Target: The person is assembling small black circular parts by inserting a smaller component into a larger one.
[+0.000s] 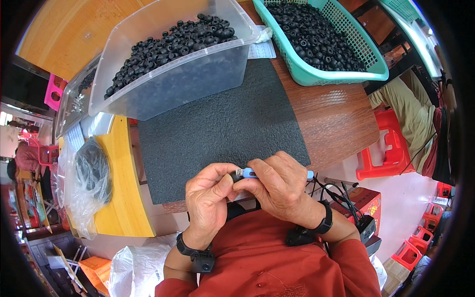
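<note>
Just past the near edge of the black textured mat (217, 133), my two hands meet in front of my body. My left hand (205, 200) is closed in a pinch on a small black round part (234, 176), mostly covered by the fingertips. My right hand (281, 185) is wrapped round a slim blue-handled tool (250, 173). Its metal tip points left and meets the black part or lies right beside it; the exact kind of tool does not show. The blue end sticks out past the right side of my fist.
A clear plastic bin (198, 64) full of black hollow round parts stands on the mat's far side. Right of it is a teal mesh basket (326, 76) holding more. A plastic bag (91, 173) lies on the yellow table at left. Red stools (388, 148) and a seated person are at right.
</note>
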The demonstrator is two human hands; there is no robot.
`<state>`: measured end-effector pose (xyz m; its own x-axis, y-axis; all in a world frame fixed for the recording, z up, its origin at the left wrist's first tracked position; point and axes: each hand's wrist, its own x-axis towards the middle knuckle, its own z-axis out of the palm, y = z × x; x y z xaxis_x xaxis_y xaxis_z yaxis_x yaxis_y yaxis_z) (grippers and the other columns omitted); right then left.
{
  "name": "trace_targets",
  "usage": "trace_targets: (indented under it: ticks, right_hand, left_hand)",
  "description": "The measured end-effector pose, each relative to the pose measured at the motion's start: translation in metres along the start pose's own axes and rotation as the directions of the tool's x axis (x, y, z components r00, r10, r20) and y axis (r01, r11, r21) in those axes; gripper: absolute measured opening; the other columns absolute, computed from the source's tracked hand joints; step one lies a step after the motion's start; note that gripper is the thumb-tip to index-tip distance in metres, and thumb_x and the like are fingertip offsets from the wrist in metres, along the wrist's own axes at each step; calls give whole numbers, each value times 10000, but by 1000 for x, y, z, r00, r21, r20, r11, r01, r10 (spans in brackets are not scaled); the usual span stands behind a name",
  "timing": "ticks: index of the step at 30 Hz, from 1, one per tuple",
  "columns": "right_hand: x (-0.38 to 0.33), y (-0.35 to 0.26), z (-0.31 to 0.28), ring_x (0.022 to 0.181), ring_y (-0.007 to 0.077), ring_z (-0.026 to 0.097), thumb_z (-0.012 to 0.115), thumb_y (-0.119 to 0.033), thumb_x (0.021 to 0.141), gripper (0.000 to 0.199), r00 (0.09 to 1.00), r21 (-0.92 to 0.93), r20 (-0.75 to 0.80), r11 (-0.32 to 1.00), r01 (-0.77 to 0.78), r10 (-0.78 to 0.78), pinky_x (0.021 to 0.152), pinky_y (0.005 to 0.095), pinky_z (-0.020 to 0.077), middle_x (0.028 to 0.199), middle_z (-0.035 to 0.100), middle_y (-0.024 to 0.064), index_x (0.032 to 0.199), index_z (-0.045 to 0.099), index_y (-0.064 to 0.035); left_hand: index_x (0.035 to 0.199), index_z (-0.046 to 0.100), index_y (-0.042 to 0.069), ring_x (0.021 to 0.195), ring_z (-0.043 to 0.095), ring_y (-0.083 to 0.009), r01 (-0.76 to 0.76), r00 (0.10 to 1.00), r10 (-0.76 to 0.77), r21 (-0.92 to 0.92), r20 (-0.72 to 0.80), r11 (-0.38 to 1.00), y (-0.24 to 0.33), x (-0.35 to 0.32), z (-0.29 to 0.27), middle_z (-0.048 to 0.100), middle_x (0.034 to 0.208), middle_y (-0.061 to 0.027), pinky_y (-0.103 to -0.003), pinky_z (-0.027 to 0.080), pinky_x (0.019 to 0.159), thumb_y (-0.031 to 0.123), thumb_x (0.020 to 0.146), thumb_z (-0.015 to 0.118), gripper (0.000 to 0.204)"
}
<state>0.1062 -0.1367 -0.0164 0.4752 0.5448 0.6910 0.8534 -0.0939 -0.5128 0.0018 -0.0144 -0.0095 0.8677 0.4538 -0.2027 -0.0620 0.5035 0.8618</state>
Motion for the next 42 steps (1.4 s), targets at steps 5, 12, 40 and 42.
trace_targets:
  ticks: [5, 12, 40, 42]
  right_hand:
    - [-1, 1, 1, 532, 200, 492, 780, -224, 711, 299, 1000, -1, -15, 1000, 12, -12, 474, 313, 396, 636, 493, 53, 832, 611, -9]
    - [-2, 3, 1, 517, 197, 487, 785, -226, 703, 294, 1000, -2, -19, 1000, 13, -14, 461, 309, 391, 615, 485, 49, 800, 609, -11]
    - [-3, 6, -5, 539, 249, 499, 751, -176, 754, 254, 1000, 22, 12, 1000, 7, -7, 469, 357, 378, 643, 491, 102, 854, 603, 4]
    - [-4, 7, -4, 528, 256, 497, 751, -165, 757, 235, 999, 69, -10, 997, -31, 32, 466, 362, 379, 631, 501, 102, 839, 606, 1]
  left_hand:
    - [987, 598, -60, 604, 489, -109, 94, 996, -94, -93, 10, 991, 1, 1, 2, 608, 804, -88, -233, 397, 529, 230, 850, 691, 333]
    - [985, 599, -59, 595, 471, -109, 138, 990, -135, -139, 31, 981, -1, 2, 1, 593, 790, -76, -236, 391, 530, 216, 850, 688, 319]
    - [1025, 623, -62, 645, 527, -95, 22, 999, -24, -37, -47, 999, 0, 3, 9, 644, 858, -78, -207, 426, 595, 37, 876, 627, 179]
    - [1022, 624, -65, 633, 532, -97, 2, 994, -2, 5, -107, 1000, 3, 5, 9, 647, 844, -84, -208, 430, 587, -3, 877, 593, 161]
